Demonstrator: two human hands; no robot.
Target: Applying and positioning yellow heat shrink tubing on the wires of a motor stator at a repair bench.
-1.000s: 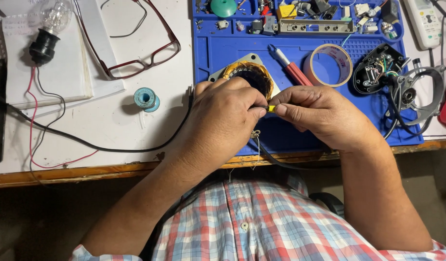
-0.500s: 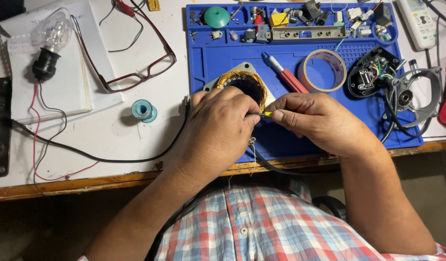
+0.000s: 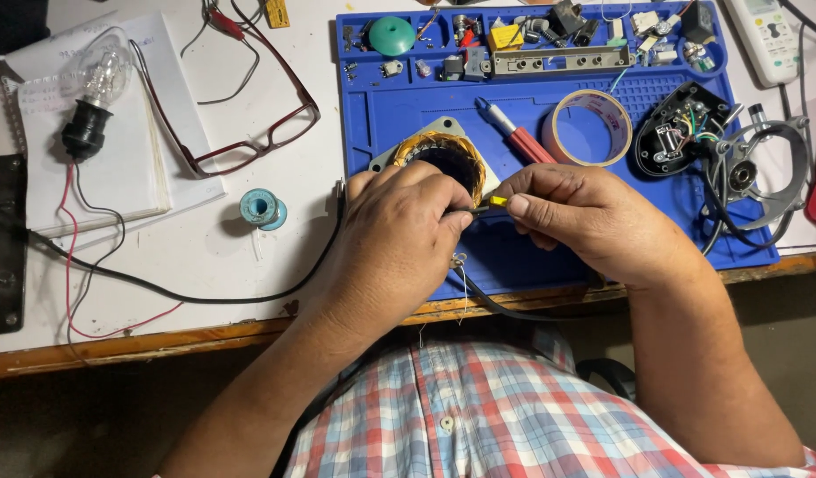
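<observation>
Near the front edge of the blue mat, the left hand is curled over the copper coil. The right hand pinches a small yellow piece, fingertips meeting the left's. A tape roll lies behind.

The person wears a plaid shirt in red, white and light blue checks, closed down the front with small pale buttons (one shows clearly near the placket). Both forearms are bare to the frame's edge. The left hand and right hand carry no gloves, rings or watch.
</observation>
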